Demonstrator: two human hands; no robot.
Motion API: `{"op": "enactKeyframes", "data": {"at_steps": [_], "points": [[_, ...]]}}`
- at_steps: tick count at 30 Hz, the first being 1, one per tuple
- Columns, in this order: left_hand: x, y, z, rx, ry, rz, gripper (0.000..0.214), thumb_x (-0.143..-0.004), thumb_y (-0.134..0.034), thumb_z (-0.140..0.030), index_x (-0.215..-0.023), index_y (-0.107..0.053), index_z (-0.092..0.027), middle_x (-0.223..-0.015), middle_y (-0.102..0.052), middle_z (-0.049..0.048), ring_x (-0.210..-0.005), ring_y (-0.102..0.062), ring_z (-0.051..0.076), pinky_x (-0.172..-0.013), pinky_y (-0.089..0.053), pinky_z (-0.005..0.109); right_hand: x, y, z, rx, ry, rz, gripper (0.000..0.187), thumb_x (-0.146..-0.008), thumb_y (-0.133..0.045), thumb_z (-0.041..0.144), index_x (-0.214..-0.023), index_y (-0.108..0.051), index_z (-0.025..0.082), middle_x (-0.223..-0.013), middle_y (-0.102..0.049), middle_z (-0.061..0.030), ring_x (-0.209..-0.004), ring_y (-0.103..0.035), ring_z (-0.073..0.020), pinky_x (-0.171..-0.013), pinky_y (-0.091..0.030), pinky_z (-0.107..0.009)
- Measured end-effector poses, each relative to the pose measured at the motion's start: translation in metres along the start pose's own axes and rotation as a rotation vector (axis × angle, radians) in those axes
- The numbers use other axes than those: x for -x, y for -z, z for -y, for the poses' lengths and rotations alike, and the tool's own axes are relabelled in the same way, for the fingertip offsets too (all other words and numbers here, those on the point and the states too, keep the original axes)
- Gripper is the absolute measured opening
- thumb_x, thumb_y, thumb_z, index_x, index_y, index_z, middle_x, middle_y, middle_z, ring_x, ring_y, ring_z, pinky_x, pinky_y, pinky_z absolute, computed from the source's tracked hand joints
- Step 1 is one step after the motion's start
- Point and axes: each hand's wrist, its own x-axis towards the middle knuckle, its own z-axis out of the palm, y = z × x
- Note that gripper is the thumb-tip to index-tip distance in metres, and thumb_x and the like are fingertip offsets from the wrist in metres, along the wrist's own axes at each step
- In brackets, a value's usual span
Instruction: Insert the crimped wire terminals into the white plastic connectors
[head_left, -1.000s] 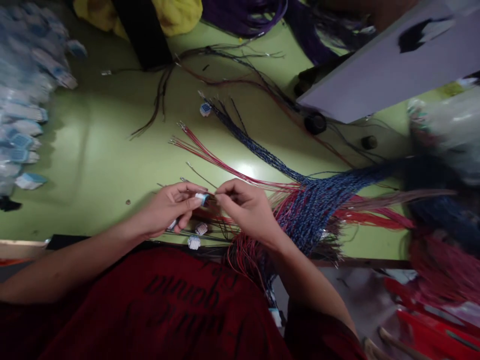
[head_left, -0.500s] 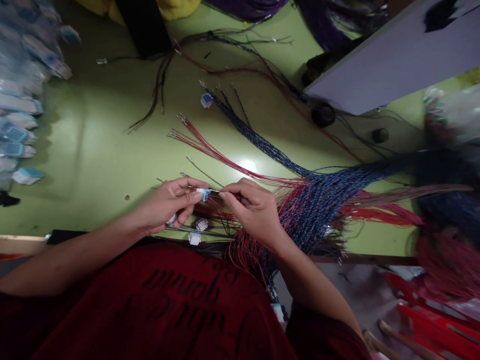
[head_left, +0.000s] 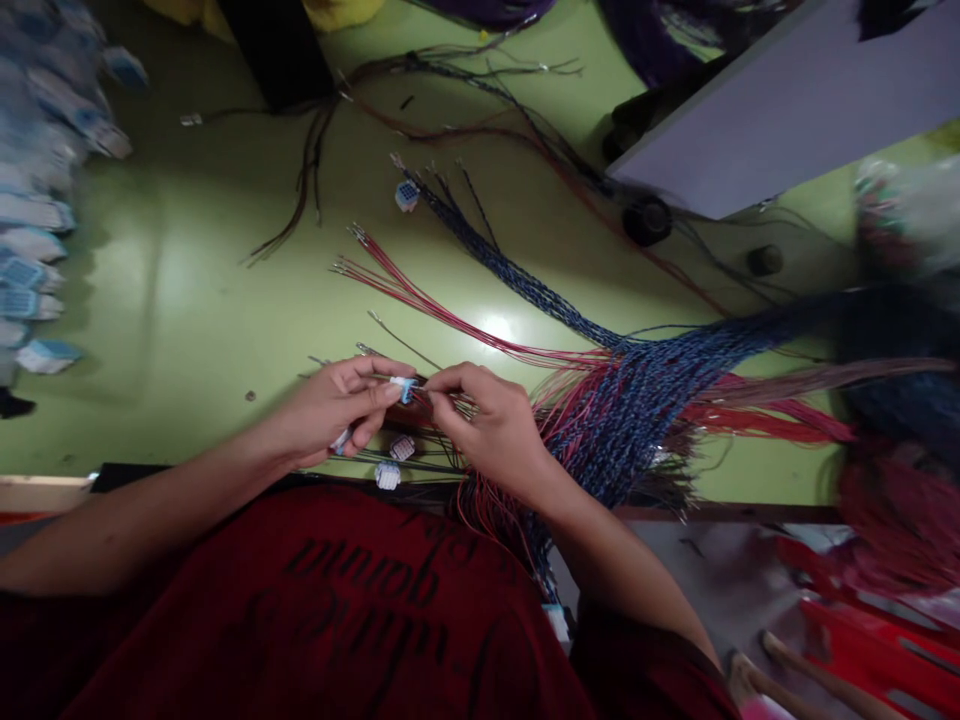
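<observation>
My left hand pinches a small white and blue plastic connector between thumb and fingers. A second connector shows partly under its lower fingers. My right hand is closed on a thin wire, its tip right at the connector's blue face. Whether the tip is inside the connector I cannot tell. Two more connectors, one above the other, lie at the table edge below my hands. Red wires with metal terminals stretch over the table just beyond.
A thick bundle of blue-black wires spreads to the right of my hands. Bagged connectors are heaped at the far left. One connector lies by the blue wire ends. A pale panel stands at the back right, red chairs below right.
My right hand has shifted slightly left, closer to the connector, and less of the wire shows between the hands. My left hand keeps its hold. The whole view has shifted a little.
</observation>
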Motion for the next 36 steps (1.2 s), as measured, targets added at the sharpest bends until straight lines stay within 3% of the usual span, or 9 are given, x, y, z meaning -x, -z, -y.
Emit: {"op": "enactKeyframes", "data": {"at_steps": [10,22,30,35,36], "points": [[-0.001,-0.001,0.003,-0.052,-0.053,-0.044,0.027,-0.084,-0.066,-0.029,-0.107,-0.065,-0.015,-0.038,-0.047,-0.0084,-0.029,-0.038,0.005,-0.03,-0.027,0.014,0.0,-0.005,-0.001,0.035,0.072,0.01,0.014,-0.084,-0.052,0.015,-0.075,-0.061,0.02,-0.071,-0.067,-0.0001,-0.066,-0.059,-0.0113,-0.063,-0.046,-0.026],[0.001,-0.006,0.0,-0.113,-0.082,-0.072,0.022,-0.084,-0.065,-0.029,-0.102,-0.064,-0.016,-0.037,-0.048,-0.0092,-0.028,-0.039,0.004,-0.03,-0.028,0.014,-0.003,-0.001,0.002,-0.15,-0.062,0.068,0.01,-0.085,-0.053,0.018,-0.079,-0.062,0.017,-0.072,-0.065,0.0006,-0.064,-0.057,-0.0091,-0.062,-0.046,-0.023],[-0.001,-0.009,0.0,-0.125,-0.081,-0.082,0.029,-0.08,-0.067,-0.029,-0.103,-0.062,-0.013,-0.036,-0.048,-0.01,-0.028,-0.038,0.005,-0.028,-0.029,0.013,-0.001,-0.008,0.004,-0.001,-0.003,0.059,0.014,-0.085,-0.05,0.015,-0.077,-0.062,0.017,-0.071,-0.064,-0.0013,-0.064,-0.055,-0.0107,-0.062,-0.043,-0.025],[0.0,-0.011,0.0,-0.087,-0.09,-0.058,0.026,-0.082,-0.065,-0.028,-0.103,-0.06,-0.014,-0.038,-0.05,-0.0091,-0.029,-0.039,0.005,-0.029,-0.03,0.013,-0.026,0.021,-0.018,-0.05,-0.028,0.189,0.019,-0.089,-0.052,0.027,-0.081,-0.066,0.018,-0.076,-0.069,-0.0016,-0.069,-0.06,-0.0127,-0.066,-0.046,-0.026],[0.0,-0.012,0.0,-0.071,-0.096,-0.053,0.025,-0.082,-0.065,-0.028,-0.103,-0.06,-0.014,-0.038,-0.05,-0.0091,-0.028,-0.039,0.005,-0.029,-0.03,0.013,-0.036,0.031,-0.029,0.035,-0.048,0.078,0.02,-0.09,-0.05,0.027,-0.082,-0.066,0.018,-0.078,-0.069,-0.0031,-0.072,-0.061,-0.0142,-0.07,-0.047,-0.028]]}}
